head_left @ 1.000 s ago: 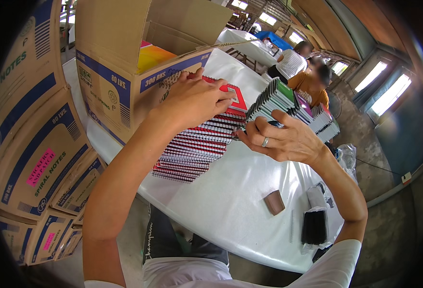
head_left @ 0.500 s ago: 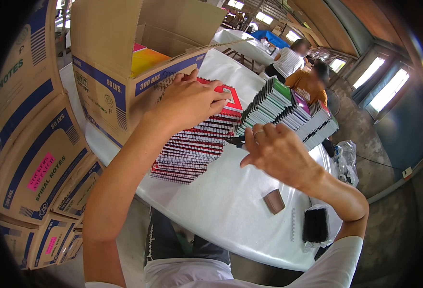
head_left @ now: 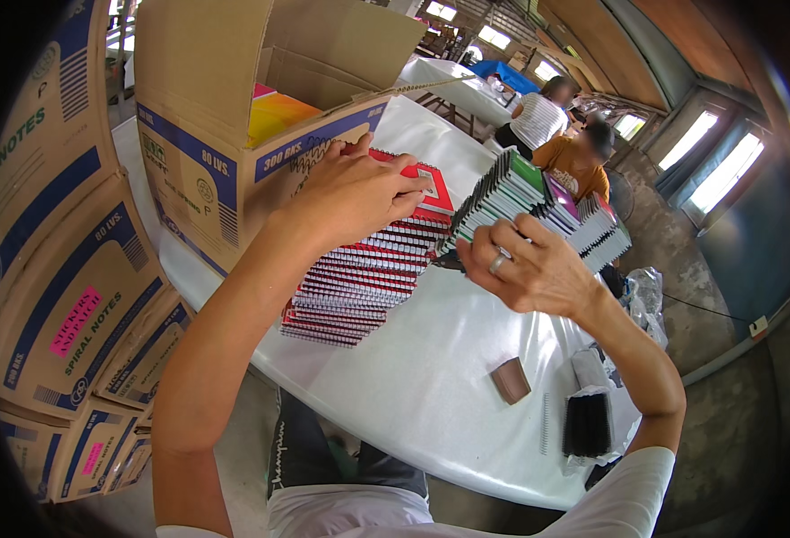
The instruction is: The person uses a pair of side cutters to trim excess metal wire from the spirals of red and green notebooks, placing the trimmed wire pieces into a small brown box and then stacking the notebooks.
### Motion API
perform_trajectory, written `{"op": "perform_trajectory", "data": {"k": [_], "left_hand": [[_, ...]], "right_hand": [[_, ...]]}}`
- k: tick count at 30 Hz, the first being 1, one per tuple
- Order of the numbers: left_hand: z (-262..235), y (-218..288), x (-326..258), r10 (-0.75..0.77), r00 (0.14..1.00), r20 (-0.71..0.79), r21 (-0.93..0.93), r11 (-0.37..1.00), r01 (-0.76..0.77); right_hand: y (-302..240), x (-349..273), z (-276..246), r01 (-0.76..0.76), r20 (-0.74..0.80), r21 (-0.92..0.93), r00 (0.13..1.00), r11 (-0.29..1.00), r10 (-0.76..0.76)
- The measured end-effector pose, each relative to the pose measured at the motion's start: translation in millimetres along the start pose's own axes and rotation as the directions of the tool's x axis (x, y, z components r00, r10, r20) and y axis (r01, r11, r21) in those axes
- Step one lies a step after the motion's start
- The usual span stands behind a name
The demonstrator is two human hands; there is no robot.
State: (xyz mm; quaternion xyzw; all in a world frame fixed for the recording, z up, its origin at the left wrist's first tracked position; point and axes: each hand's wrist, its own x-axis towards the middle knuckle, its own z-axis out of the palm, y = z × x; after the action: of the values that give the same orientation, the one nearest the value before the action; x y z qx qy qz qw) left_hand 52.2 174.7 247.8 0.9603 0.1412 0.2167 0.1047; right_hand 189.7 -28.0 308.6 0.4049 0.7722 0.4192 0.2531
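A tall, leaning stack of red spiral notebooks (head_left: 368,273) stands before me, its wire-bound edges facing me. My left hand (head_left: 364,193) rests on the top red notebook, fingers spread. Just right of the stack, my right hand (head_left: 529,269) hovers with curled fingers and a ring on one of them. Whatever its fingertips pinch, if anything, is hidden. A small dark object (head_left: 449,260) shows between those fingertips and the stack; I cannot tell what it is. Behind it lean stacks of green-covered notebooks (head_left: 503,193) and purple-covered notebooks (head_left: 564,202).
An open carton (head_left: 193,193) with colourful covers inside stands at the back left of the white table (head_left: 368,403). More cartons (head_left: 72,314) pile up at left. A brown block (head_left: 511,381), a loose wire coil (head_left: 546,423) and a black bundle (head_left: 588,423) lie at right. Two people (head_left: 574,161) sit beyond.
My right hand has turned and lifted slightly, its fingers now more curled. My left hand stays on the red stack.
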Motion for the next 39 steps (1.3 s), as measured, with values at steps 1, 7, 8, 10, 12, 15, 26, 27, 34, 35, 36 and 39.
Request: {"op": "perform_trajectory", "data": {"k": [1,7,8,10,12,15,26,27,34,35,36,39], "left_hand": [[-0.6,0.2,-0.2,-0.007,1.000,0.002,-0.003,1.000,0.007],[-1.0,-0.9,-5.0,0.042,0.999,-0.035,0.030,0.999,-0.041],[0.2,-0.9,-5.0,0.043,0.998,-0.039,0.023,0.999,-0.042],[0.8,-0.9,-4.0,0.029,0.999,-0.036,0.009,1.000,-0.028],[-0.4,0.3,-1.6,0.000,1.000,-0.021,-0.005,1.000,0.000],[-1.5,1.6,-1.1,0.037,0.999,-0.013,-0.007,0.999,-0.037],[-3.6,4.2,-6.5,0.026,0.999,-0.027,0.029,0.999,-0.025],[-4.3,5.5,-6.5,0.032,0.999,-0.025,0.036,0.999,-0.031],[2.2,-0.2,-5.1,0.040,0.996,-0.075,-0.007,0.999,-0.041],[-1.2,1.8,-5.7,0.025,0.999,-0.045,0.001,1.000,-0.025],[-2.8,2.7,-5.9,0.011,1.000,-0.015,0.009,1.000,-0.010],[-7.7,-1.2,-4.3,-0.008,1.000,0.030,0.013,1.000,0.007]], "right_hand": [[-8.9,-1.1,-2.3,-0.109,0.075,0.063,0.992,0.992,0.104],[-1.2,7.4,-15.4,-0.119,-0.016,0.091,0.992,0.989,0.121],[4.8,7.9,-14.8,-0.051,-0.119,0.066,0.991,0.997,0.058],[4.3,6.3,-7.1,-0.015,-0.161,-0.035,0.987,0.999,0.009],[10.5,8.3,-4.7,0.057,-0.130,-0.111,0.989,0.992,-0.071],[12.9,6.0,-4.5,0.081,-0.124,-0.120,0.988,0.989,-0.096],[16.3,11.1,-20.5,-0.090,-0.110,0.092,0.989,0.992,0.100],[21.4,7.3,-16.7,-0.037,-0.132,0.033,0.990,0.999,0.041],[22.5,6.1,-7.7,0.069,-0.114,-0.074,0.991,0.995,-0.077],[19.0,5.9,-9.1,0.059,-0.102,-0.060,0.993,0.996,-0.065],[8.3,7.0,-10.6,-0.047,0.013,-0.048,0.999,0.998,0.047],[-12.0,14.0,-18.7,-0.213,0.133,-0.012,0.968,0.977,0.213]]}}
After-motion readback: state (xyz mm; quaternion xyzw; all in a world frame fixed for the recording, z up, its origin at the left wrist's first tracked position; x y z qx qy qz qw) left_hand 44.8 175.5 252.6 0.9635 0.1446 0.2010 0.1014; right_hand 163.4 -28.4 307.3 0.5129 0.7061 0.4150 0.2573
